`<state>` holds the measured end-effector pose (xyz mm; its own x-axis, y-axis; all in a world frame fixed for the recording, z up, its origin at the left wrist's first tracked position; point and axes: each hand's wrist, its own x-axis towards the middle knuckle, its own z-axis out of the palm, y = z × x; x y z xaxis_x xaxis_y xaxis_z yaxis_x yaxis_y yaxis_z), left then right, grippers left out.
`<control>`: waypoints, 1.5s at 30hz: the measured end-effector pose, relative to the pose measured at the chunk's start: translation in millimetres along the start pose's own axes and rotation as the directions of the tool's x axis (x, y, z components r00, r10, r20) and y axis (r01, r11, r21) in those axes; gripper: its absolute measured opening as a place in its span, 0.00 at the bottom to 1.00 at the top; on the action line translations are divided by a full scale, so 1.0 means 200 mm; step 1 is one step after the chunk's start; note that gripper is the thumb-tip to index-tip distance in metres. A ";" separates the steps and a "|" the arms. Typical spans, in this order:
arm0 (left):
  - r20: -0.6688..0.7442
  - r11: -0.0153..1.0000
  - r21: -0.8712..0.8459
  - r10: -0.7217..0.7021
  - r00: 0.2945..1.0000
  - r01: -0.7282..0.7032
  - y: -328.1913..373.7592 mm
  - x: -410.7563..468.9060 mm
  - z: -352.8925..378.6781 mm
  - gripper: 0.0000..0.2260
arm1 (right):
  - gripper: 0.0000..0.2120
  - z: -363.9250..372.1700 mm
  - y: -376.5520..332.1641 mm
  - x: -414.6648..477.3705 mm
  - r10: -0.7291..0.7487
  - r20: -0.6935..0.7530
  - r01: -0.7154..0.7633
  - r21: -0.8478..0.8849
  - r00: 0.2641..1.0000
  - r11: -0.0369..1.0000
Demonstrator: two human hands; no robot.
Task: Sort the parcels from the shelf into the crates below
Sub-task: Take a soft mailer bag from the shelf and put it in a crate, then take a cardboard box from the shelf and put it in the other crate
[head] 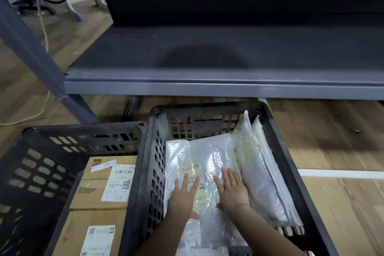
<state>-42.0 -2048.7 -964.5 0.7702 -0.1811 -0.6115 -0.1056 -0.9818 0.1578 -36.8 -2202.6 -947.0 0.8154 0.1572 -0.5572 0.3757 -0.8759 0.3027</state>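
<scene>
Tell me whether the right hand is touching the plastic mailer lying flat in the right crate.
Touching. The head view shows the right hand pressed palm-down, fingers spread, on the flat plastic mailer in the right crate, with no gap visible.

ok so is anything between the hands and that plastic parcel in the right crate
Nothing visible. The left hand and right hand both lie flat, palms down, directly on the plastic parcel, which already rests in the right crate. More bagged parcels lean against the crate's right wall, beside it.
</scene>
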 end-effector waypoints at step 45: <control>-0.406 0.998 -0.049 0.021 0.914 -0.045 0.54 -2.42 -2.45 0.14 | 0.18 -2.42 1.02 -2.18 0.058 -0.385 0.148 0.484 0.921 0.863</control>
<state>-117.2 -2038.8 -271.1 0.9569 -0.1633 -0.2403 -0.1092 -0.9686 0.2233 -101.7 -2229.9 -268.1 0.9424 0.2695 -0.1979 0.2315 -0.9530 -0.1955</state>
